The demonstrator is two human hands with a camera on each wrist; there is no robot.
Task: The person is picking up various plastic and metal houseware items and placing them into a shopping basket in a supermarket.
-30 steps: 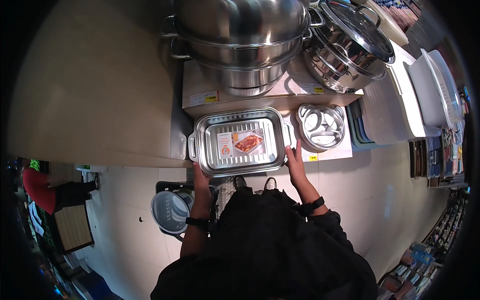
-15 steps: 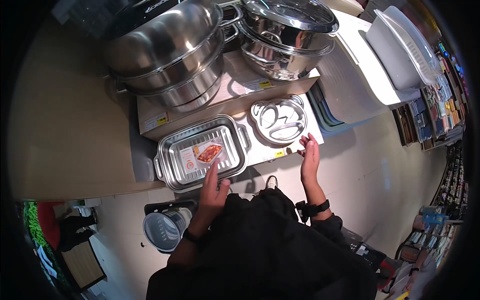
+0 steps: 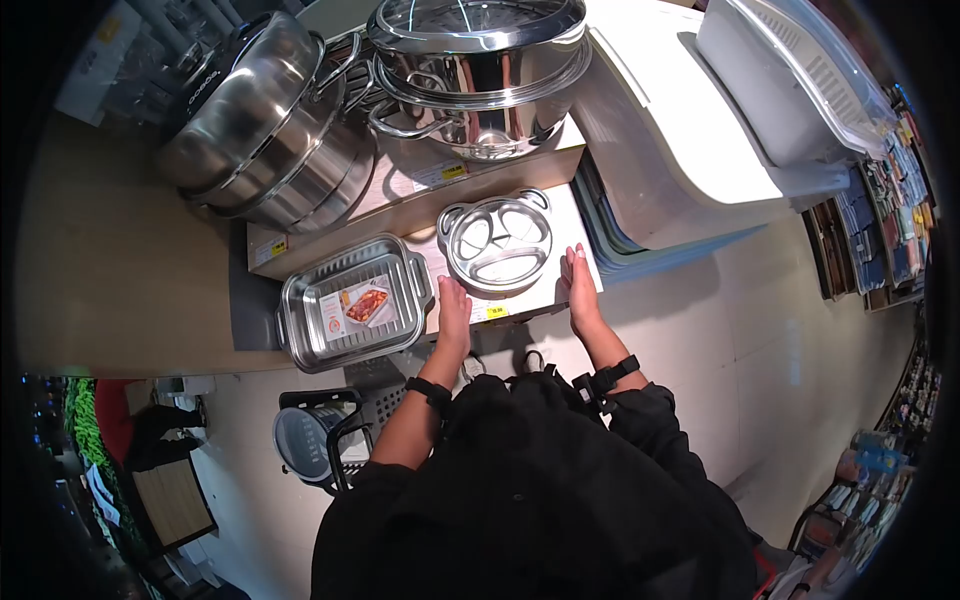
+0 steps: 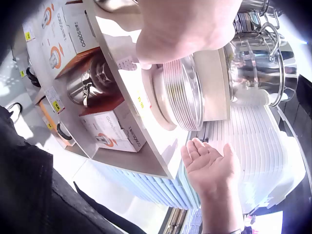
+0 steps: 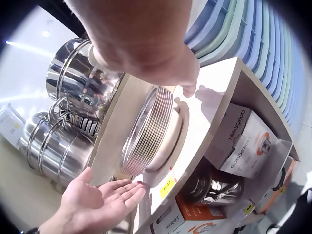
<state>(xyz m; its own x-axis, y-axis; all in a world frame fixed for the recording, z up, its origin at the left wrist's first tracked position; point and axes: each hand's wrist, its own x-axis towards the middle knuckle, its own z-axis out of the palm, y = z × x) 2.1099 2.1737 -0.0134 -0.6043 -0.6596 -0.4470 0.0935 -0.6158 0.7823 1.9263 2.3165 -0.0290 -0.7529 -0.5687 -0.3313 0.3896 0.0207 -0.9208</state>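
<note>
Head view, divided plates: stack of bear-eared steel plates [image 3: 500,240], lying on the white shelf [image 3: 568,215], between the roasting pan [image 3: 355,305] and the plastic tubs [image 3: 665,205].
Left hand: open palm [image 3: 454,318], beside the stack; fingers nearly straight, held close together, thumb apart. Contact cannot be told.
Right hand: open [image 3: 583,292], at the opposite side, just clear of the stack; fingers loosely bent, close together, pinching nothing.
Nested rims: many thin layers [image 5: 146,131]; probably fairly heavy as a pile, stiff, hard to break, easily dented or scratched.
Surface: polished metal, likely slippery; layers could slide or clatter if tilted.
Best hold: both palms around opposite sides, fingers under the lowest rim; ears [image 3: 537,198] suit steadying rather than lifting.
</note>
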